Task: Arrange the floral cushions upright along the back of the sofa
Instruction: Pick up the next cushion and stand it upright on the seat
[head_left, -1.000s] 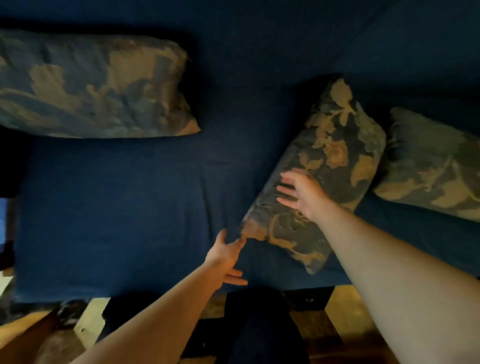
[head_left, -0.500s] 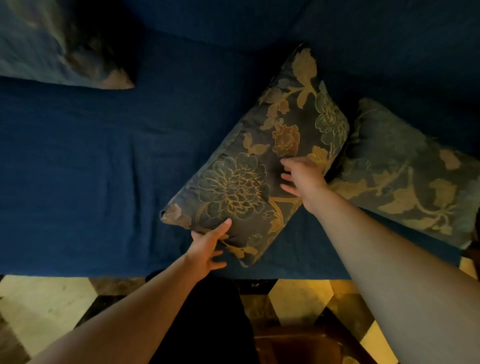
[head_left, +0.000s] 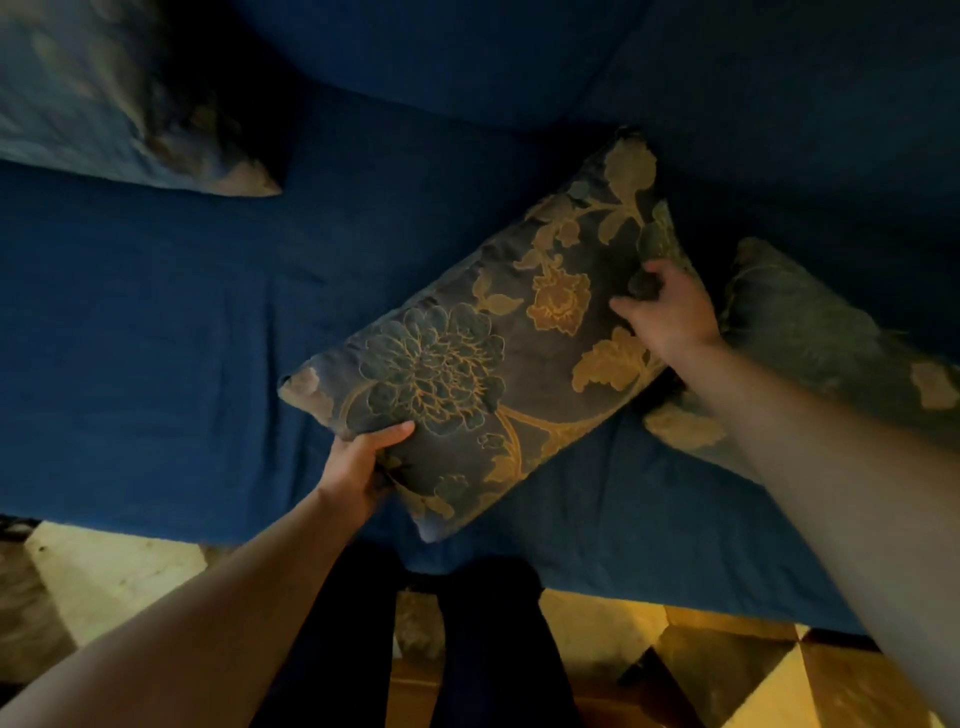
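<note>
We look down on a dark blue sofa, its seat filling most of the view above a patterned floor. Three floral cushions lie on it: one at the back left corner, blurred; one at the right edge, lying flat; and a middle cushion, set diagonally across the seat, its far corner toward the backrest and its near corner close to the front edge. Our left hand grips the middle cushion's near left edge, thumb on top. Our right hand is closed on its far right edge, fingers bunching the fabric.
</note>
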